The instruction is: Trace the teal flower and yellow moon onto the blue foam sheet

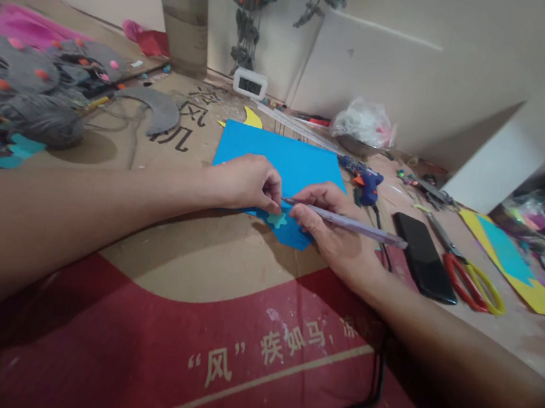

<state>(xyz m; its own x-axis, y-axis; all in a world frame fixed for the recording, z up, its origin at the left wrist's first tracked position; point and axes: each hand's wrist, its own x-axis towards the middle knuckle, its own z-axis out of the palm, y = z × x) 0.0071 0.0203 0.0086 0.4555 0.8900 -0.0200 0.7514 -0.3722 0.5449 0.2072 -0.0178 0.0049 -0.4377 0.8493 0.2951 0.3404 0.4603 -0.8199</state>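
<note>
The right hand [334,228] grips a pen [349,225], its tip at a small teal star [277,219] lying on the near corner of the blue sheet [278,158]. The left hand [248,182], fingers pinched together, presses the sheet beside the star. Right of the sheet lie a glue gun [367,182], a phone [422,255] and scissors [467,274].

clear: near cardboard [205,268]; blocked right: phone [422,255], scissors [467,274]; left: probably yarn [39,116]
</note>
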